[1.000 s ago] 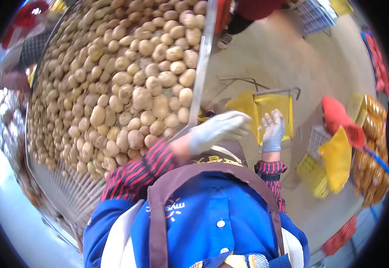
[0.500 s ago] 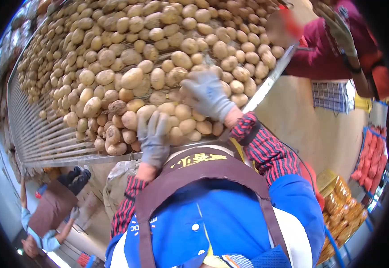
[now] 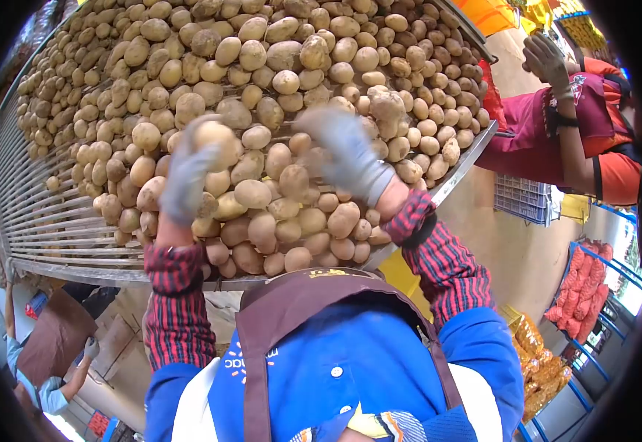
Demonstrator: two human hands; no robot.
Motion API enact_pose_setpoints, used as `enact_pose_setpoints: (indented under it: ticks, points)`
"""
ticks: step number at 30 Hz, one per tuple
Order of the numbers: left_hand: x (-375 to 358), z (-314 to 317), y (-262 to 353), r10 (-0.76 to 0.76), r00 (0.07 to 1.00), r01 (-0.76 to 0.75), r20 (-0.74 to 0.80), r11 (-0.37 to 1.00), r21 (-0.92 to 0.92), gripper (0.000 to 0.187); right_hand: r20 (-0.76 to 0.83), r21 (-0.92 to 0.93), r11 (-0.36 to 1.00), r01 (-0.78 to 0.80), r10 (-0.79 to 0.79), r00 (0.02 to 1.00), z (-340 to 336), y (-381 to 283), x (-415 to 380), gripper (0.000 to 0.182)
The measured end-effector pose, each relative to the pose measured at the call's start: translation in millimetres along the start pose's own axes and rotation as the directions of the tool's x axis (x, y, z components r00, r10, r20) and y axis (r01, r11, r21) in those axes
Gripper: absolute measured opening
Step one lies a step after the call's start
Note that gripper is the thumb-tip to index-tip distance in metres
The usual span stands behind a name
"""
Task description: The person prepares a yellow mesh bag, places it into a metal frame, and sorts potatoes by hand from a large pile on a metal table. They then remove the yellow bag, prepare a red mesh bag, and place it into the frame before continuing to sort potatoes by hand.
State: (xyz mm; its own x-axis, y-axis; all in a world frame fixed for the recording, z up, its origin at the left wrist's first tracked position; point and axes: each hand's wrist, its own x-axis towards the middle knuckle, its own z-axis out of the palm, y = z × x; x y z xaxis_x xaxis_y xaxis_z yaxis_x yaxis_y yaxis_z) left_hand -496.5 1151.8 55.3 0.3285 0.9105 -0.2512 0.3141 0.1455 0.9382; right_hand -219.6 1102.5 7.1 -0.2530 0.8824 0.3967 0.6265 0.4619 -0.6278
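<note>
Nearest, at the bottom of the frame, the person's brown apron (image 3: 258, 324) is covering a blue shirt (image 3: 335, 331), and both striped sleeves are reaching up over the metal edge (image 3: 107, 274) of a slatted sorting table. At left of centre, the gloved left hand (image 3: 185, 177) is curling its fingers around a pale potato (image 3: 216, 138), apparently grasping it just above the others. At centre, the gloved right hand (image 3: 350, 155) is blurring over the heap, its fingers near some brownish potatoes; whether they are gripping one, I cannot tell.

The step in hand, as I judge it, is picking through the potatoes (image 3: 252, 193) by hand. They are lying loose around and beneath both hands, and are spreading across the upper frame, thinning at the left, where bare slats (image 3: 48, 214) are showing. The next move is calling for a secure hold on the left potato, with the right fingers settling on a single tuber without knocking neighbours over the near edge.

Farther off, at upper right, a co-worker (image 3: 520, 129) in a maroon apron is standing beside the table, while another person (image 3: 52, 339) is showing at lower left. Red mesh sacks (image 3: 582, 291) are resting on a blue frame at right.
</note>
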Motion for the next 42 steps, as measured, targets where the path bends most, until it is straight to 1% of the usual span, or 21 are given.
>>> enact_pose_setpoints:
  ticks: [1,2,4,6,7,10,12,14,18,20,22,23,24,26,28,30,32,33,36,38,42]
  points:
    - [-17.7,-6.6,10.8,0.066,0.995,-0.086,-0.076,0.95,-0.3,0.051,0.221,-0.068,0.993,0.092,-0.074,0.972,16.2,-4.7,-18.3,0.028]
    - [-30.1,-12.5,19.3,0.014,0.992,-0.076,-0.127,0.861,-0.504,0.053,0.135,0.072,0.992,0.105,-0.114,0.984,27.3,-5.3,-40.2,0.026]
    - [-57.1,-18.9,13.9,-0.055,0.982,-0.086,-0.178,0.716,-0.693,0.056,0.476,0.207,0.947,-0.244,0.121,0.871,0.1,-7.1,-35.0,0.027]
    - [-88.2,-25.7,-11.7,-0.168,0.983,-0.003,-0.072,0.382,-0.924,0.053,0.508,-0.085,0.942,-0.325,0.321,0.799,-4.8,-5.0,-18.8,0.031]
    - [-95.3,-23.0,-25.3,-0.153,0.986,0.1,0.059,0.277,-0.956,0.052,0.141,-0.214,0.962,-0.168,0.201,0.97,9.3,-0.1,-19.8,0.032]
    - [-115.7,11.1,-41.1,-0.22,0.939,0.288,0.266,0.073,-0.955,0.056,0.241,-0.603,0.786,-0.138,0.345,0.907,41.1,23.5,4.3,0.037]
    - [-129.1,33.5,-61.8,-0.204,0.9,0.388,0.386,-0.029,-0.921,0.049,0.346,-0.639,0.757,-0.138,0.443,0.827,39.3,15.6,25.6,0.04]
    - [-141.1,42.9,-59.0,-0.361,0.809,0.497,0.464,-0.001,-0.868,0.04,0.324,-0.63,0.769,-0.108,0.386,0.864,41.6,21.6,17.2,0.041]
    - [-132.0,33.4,-45.8,-0.264,0.805,0.529,0.531,-0.083,-0.844,0.046,0.191,-0.457,0.854,-0.247,0.366,0.911,20.8,4.9,8.5,0.044]
    - [-128.7,33.8,-54.8,-0.05,0.913,0.401,0.406,-0.08,-0.913,0.069,0.261,0.098,0.872,-0.479,0.442,0.858,2.4,-28.4,5.8,0.053]
    - [-135.5,29.9,-59.7,-0.057,0.913,0.392,0.403,-0.144,-0.908,0.078,0.546,0.497,0.571,-0.653,0.379,0.747,6.6,-69.5,3.0,0.059]
    - [-140.6,26.2,-60.7,-0.072,0.897,0.425,0.435,-0.129,-0.896,0.074,0.514,0.501,0.638,-0.584,0.324,0.794,17.1,-85.4,7.4,0.054]
    - [-144.4,23.8,-59.6,-0.085,0.882,0.454,0.463,-0.111,-0.884,0.07,0.393,0.397,0.859,-0.324,0.16,0.906,29.2,-89.6,14.1,0.049]
    - [-160.4,20.0,-61.8,-0.108,0.907,0.398,0.407,-0.095,-0.912,0.069,0.332,0.059,0.998,0.037,-0.055,0.942,78.3,-73.9,1.3,0.048]
    - [-177.1,9.3,-92.9,0.022,0.914,0.4,0.406,-0.228,-0.888,0.069,0.554,-0.116,0.993,-0.019,0.081,0.828,98.3,-85.0,0.8,0.049]
    - [-180.5,4.4,-85.1,0.124,0.921,0.39,0.37,-0.32,-0.863,0.069,0.462,0.056,0.983,-0.174,0.129,0.878,92.1,-88.6,6.3,0.049]
    - [-182.5,8.5,-71.4,-0.322,0.942,-0.023,0.096,-0.347,-0.938,0.069,0.374,0.332,0.849,-0.411,0.281,0.884,79.0,-106.2,14.3,0.051]
    - [-173.8,6.3,-69.0,-0.008,1.0,0.021,0.022,-0.128,-0.992,0.068,0.457,0.483,0.745,-0.459,0.232,0.858,70.8,-121.9,24.1,0.052]
    - [-175.3,-5.8,-71.4,0.018,1.0,-0.009,-0.011,-0.135,-0.991,0.068,0.592,0.655,0.539,-0.53,0.069,0.803,89.8,-139.8,58.6,0.055]
    - [-182.9,-11.3,-78.9,-0.027,0.999,-0.036,-0.032,-0.154,-0.987,0.068,0.26,0.32,0.936,0.146,-0.234,0.937,138.2,-137.2,101.0,0.06]
    - [-208.6,-27.3,-95.6,-0.069,0.993,-0.105,-0.097,-0.126,-0.986,0.068,0.551,0.04,0.878,0.478,-0.419,0.722,213.1,-146.7,132.7,0.053]
